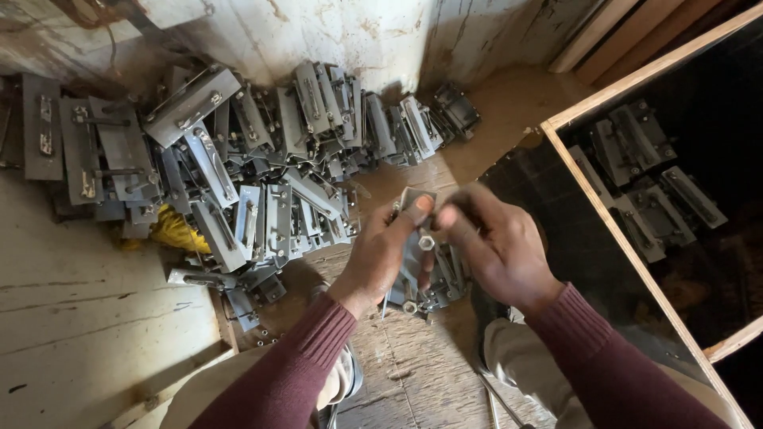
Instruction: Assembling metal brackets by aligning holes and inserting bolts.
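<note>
Both hands on one plate, above pile.
L hand [389, 246] grips grey plate [413, 262]; R hand [493, 242] fingers pinch at its nut [426, 242]; plate pile [262, 159] behind.

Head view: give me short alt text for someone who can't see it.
Two hands hold a grey metal bracket: left hand grips it, right hand fingers a nut on it. A pile of similar brackets lies beyond, against a worn wall.

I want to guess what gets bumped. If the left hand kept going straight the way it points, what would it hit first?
Probably the grey metal plate that the left hand already holds. Beyond that, likely the pile of grey metal plates by the wall, though depth is unclear.
</note>
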